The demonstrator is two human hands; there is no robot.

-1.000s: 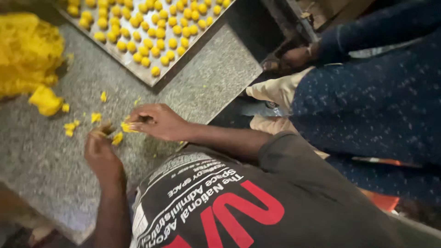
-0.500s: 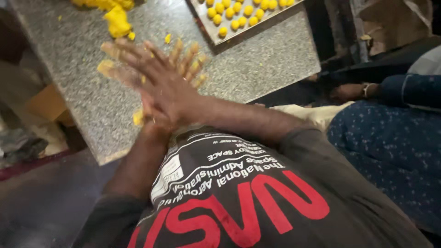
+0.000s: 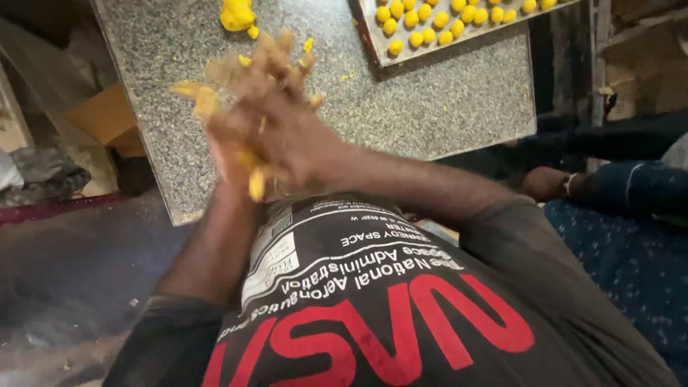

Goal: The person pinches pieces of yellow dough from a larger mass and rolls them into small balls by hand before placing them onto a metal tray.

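Note:
My left hand (image 3: pixel 215 136) and my right hand (image 3: pixel 294 132) are pressed palm to palm above the near edge of a speckled grey stone table (image 3: pixel 430 100), both blurred by motion. The right hand lies across the left, fingers stretched out. Yellow dough (image 3: pixel 256 185) is squeezed between the palms and pokes out at the bottom, and more smears the fingertips. A larger lump of the same yellow dough (image 3: pixel 236 14) lies on the table beyond the hands. At the top right, a metal tray (image 3: pixel 466 44) holds several small yellow balls (image 3: pixel 416 36).
Yellow crumbs (image 3: pixel 347 75) dot the table near the tray. Another person in dark blue patterned cloth (image 3: pixel 623 236) sits at the right, a limb with a bracelet (image 3: pixel 555 183) close to the table's corner. A cardboard box (image 3: pixel 100 118) stands on the floor at the left.
A second ago my hands were picking yellow bits off the table. They have since come together palm to palm, and the view has tilted toward my body.

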